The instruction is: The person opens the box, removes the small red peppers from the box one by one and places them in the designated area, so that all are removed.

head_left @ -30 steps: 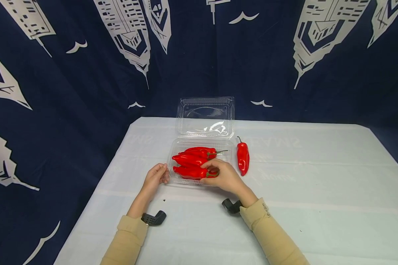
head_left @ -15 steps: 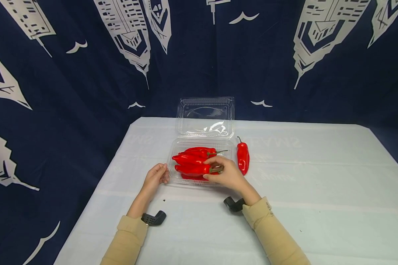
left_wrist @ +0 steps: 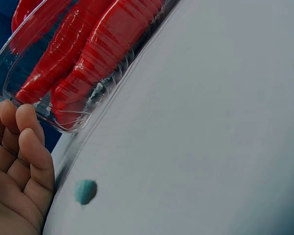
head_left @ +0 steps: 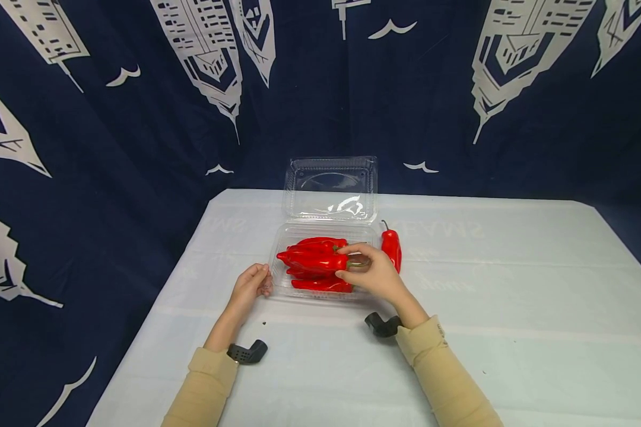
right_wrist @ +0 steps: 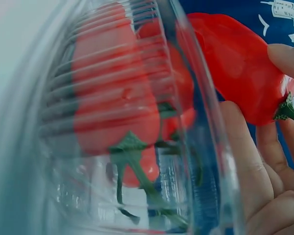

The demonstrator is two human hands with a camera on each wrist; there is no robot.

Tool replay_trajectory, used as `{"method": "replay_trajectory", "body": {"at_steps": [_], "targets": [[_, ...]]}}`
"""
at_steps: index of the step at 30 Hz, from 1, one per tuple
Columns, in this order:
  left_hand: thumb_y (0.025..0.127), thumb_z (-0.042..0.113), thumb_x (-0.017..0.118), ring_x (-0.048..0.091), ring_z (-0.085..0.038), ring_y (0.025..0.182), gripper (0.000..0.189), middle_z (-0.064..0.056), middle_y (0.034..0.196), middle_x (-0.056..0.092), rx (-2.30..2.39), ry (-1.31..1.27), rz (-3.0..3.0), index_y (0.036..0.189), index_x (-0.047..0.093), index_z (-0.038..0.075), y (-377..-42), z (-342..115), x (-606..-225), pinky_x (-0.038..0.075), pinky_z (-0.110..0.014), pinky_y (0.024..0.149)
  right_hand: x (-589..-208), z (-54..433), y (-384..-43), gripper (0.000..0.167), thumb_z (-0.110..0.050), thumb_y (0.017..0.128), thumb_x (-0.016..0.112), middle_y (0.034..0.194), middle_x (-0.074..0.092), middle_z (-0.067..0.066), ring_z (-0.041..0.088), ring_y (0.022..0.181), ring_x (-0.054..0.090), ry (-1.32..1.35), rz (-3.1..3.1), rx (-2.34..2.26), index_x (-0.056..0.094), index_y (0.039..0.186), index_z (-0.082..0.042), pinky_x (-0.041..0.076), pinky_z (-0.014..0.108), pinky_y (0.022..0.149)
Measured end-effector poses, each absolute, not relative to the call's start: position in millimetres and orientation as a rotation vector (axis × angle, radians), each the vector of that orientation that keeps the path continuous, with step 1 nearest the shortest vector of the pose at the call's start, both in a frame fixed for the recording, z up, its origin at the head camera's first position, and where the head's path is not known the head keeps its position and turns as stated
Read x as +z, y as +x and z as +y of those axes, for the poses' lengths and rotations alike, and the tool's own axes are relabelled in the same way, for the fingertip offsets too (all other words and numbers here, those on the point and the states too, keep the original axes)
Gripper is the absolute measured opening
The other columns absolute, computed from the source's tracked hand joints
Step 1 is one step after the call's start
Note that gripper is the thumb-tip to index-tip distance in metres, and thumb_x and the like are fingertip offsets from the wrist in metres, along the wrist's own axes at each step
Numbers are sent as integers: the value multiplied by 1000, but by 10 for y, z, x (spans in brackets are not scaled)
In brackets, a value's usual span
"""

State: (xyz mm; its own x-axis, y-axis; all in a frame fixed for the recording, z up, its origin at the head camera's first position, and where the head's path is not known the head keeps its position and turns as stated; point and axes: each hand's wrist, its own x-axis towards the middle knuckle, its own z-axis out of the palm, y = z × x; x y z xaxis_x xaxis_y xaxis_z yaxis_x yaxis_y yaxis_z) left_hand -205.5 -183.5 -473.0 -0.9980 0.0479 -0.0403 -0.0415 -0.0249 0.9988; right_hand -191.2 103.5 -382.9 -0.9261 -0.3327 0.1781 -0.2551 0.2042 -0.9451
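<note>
My right hand (head_left: 379, 276) pinches a red chili pepper (head_left: 315, 261) near its green stem, thumb on one side and fingers on the other. That pepper (right_wrist: 235, 58) shows raised beside the clear wall in the right wrist view. Below it, several more red peppers (head_left: 320, 286) lie in a clear plastic clamshell container (head_left: 365, 230), stems mostly to the right. My left hand (head_left: 252, 283) holds the container's left edge between thumb and curled fingers. In the left wrist view those fingertips (left_wrist: 27, 115) meet the container's corner.
Behind the tray, the container's transparent lid (head_left: 328, 201) stands tipped back. One more red pepper (head_left: 391, 246) lies on the white table (head_left: 513, 296) to the right, partly behind my right hand. A small dark speck (head_left: 264, 323) lies near my left wrist. Navy patterned cloth (head_left: 379, 107) hangs behind.
My right hand has lifted the pepper from the tray's front and moved it back and slightly right over the others, uncovering a pepper beneath. The left hand stays at the container's edge.
</note>
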Motion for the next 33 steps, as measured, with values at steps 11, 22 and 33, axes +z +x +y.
{"method": "replay_trajectory", "body": {"at_steps": [11,22,33], "targets": [[99,23,48,46,-10,61,26,-4,74,49,2235,29,2184,89,49,-1,-2042,-1832,-4774,42,-20,54,-4000,1169,-2065,39,2,79,72,117,58,20,33,100,62,-543,2312,-2074,56,115,4,52,32,81],[99,23,48,46,-11,61,26,-5,74,49,2233,36,2185,89,49,0,-2041,-1833,-4779,42,-20,54,-4002,1322,-2125,40,1,77,75,113,61,18,18,96,65,-519,2351,-2217,58,114,4,52,28,80],[99,22,48,47,-10,61,24,-4,74,49,2241,41,2177,88,49,1,-2042,-1836,-4779,42,-20,54,-3975,1461,-2168,40,3,76,75,110,63,5,12,95,61,-447,2406,-2310,56,112,6,50,28,85]]}}
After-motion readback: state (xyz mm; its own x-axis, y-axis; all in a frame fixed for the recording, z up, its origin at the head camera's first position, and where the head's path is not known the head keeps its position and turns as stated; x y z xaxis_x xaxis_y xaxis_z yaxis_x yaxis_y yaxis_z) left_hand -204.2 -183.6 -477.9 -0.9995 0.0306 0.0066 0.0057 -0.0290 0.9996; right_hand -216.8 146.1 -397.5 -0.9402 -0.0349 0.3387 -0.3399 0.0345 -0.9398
